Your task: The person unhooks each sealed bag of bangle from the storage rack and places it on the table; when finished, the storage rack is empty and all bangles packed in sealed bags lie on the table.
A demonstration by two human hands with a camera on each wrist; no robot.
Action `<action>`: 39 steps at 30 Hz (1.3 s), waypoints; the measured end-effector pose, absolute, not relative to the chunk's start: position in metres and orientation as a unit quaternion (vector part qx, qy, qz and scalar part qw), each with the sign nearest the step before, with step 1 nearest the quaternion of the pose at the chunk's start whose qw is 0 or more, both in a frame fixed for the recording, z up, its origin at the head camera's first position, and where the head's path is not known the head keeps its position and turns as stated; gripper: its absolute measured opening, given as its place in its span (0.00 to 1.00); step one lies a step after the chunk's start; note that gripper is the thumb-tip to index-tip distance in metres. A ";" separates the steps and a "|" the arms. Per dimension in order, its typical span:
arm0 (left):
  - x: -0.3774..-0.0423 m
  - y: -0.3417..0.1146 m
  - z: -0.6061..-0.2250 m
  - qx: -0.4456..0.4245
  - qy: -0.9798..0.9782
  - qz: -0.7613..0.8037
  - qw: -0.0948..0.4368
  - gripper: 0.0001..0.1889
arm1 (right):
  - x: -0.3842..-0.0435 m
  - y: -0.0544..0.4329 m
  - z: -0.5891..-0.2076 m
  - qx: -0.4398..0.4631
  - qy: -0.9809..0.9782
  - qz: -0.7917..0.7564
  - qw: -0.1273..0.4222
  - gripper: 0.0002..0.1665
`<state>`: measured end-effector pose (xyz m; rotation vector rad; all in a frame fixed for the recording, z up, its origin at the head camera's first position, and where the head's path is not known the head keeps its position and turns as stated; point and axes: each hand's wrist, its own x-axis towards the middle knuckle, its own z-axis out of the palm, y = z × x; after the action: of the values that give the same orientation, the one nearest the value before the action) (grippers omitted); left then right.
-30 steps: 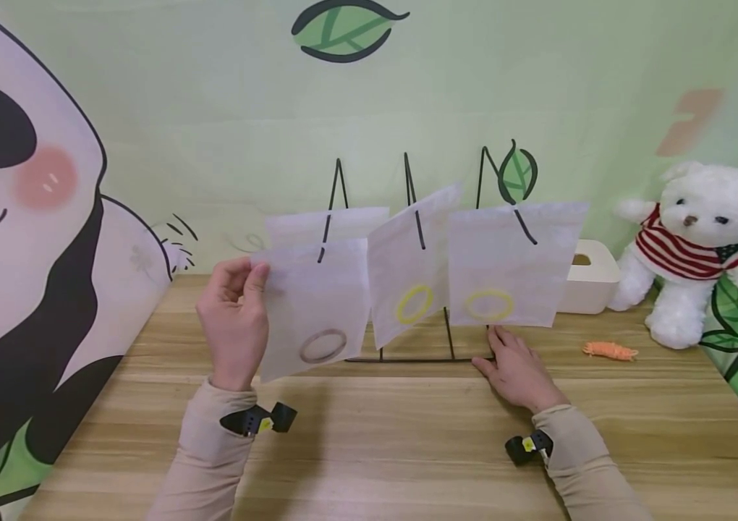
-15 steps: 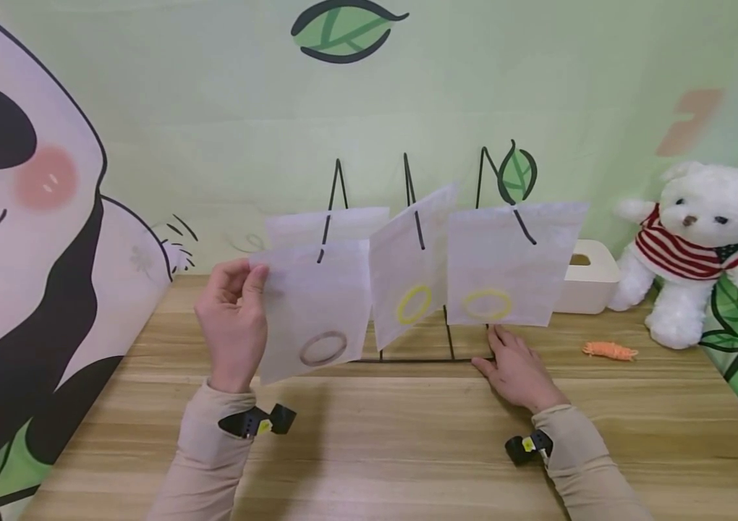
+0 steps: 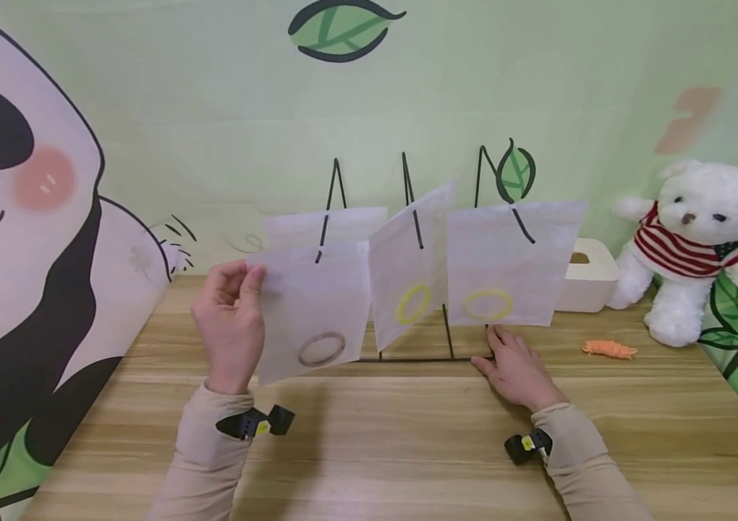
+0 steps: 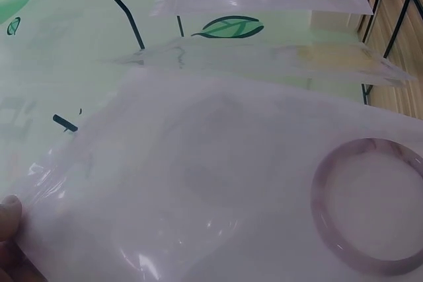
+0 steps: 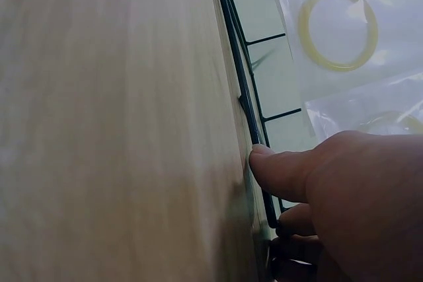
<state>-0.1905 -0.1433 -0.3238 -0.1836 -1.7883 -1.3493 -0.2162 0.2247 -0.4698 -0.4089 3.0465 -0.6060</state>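
My left hand pinches the upper left corner of a clear plastic bag between thumb and fingers. A greyish-purple bangle lies in the bag's lower part. This bag hangs from the left hook of a black wire rack, with another bag partly hidden behind it. On the middle hook a turned bag holds a yellow bangle. The right hook bears a bag with a yellow bangle too. My right hand grips the rack's front right base corner, thumb on the bar.
A white tissue box stands behind the right bag. Farther right sits a white teddy bear in a striped top. An orange cord bundle lies on the wooden table. A printed green backdrop rises behind.
My left hand has shifted very slightly left with the bag's corner, and the bag tilts a little that way. My right hand stays at the rack's corner.
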 end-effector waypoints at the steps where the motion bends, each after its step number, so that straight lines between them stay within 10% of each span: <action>1: -0.190 -0.144 -0.324 -0.073 -0.718 -0.540 0.433 0.09 | -0.216 0.224 -0.470 -0.131 0.972 -0.193 0.005 0.39; 39: -0.187 -0.145 -0.323 -0.076 -0.721 -0.537 0.431 0.09 | -0.214 0.224 -0.464 -0.138 0.971 -0.194 0.005 0.39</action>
<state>-0.1873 -0.1448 -0.3228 -0.1894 -1.7973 -1.3401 -0.2137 0.2236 -0.4642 -0.4324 3.0424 -0.6070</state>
